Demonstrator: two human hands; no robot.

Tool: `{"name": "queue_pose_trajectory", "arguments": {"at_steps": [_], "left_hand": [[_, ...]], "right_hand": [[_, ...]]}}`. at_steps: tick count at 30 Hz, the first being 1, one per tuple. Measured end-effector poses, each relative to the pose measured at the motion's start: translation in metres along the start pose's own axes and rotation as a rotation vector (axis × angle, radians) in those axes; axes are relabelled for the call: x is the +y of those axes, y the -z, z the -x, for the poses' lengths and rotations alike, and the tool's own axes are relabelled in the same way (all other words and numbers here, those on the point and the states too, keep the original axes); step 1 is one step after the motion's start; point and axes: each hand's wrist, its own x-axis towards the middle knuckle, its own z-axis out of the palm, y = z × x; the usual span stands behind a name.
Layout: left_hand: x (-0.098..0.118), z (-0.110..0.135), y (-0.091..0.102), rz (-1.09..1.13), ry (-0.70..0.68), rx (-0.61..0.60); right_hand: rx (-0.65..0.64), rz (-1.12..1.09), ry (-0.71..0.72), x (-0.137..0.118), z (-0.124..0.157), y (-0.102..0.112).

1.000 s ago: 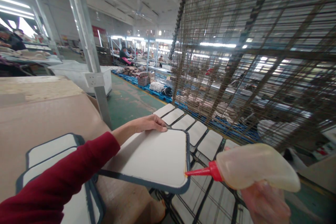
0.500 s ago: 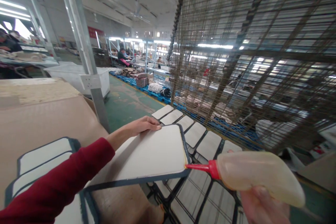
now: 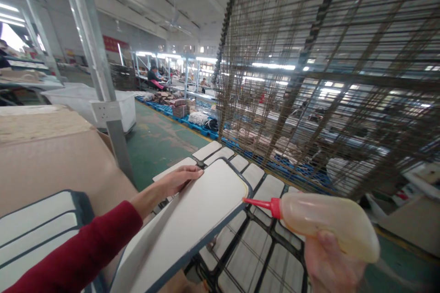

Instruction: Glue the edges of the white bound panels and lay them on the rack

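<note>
Left hand grips the tilted white panel; right hand fingers clasp the squeeze bottle, red nozzle at the panel's corner.

The panel has a smooth, matt white face, edged with a duller band of dark blue-grey. The squeeze bottle is soft, translucent plastic, cloudy yellow with a slight sheen; its nozzle is glossy red plastic. The sleeve is matt dark-red cloth. The tabletop is covered in plain brown cardboard, dull and faintly fibrous. The wire rack is thin metal, brown and rough-looking. The post is pale grey metal with a dull shine. The floor is green paint, worn and patchy.
</note>
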Motion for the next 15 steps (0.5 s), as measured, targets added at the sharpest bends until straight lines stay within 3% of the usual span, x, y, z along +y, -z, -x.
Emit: {"name": "queue_pose_trajectory", "arguments": {"at_steps": [3, 9, 15], "left_hand": [[-0.004, 0.0, -0.004, 0.06, 0.004, 0.012], [-0.011, 0.0, -0.005, 0.097, -0.019, 0.02], [-0.018, -0.004, -0.001, 0.133, -0.013, 0.027]], "right_hand": [[0.12, -0.022, 0.067, -0.006, -0.006, -0.02], [0.014, -0.142, 0.034, 0.001, -0.018, -0.028], [0.036, -0.151, 0.015, 0.017, -0.02, -0.026]]}}
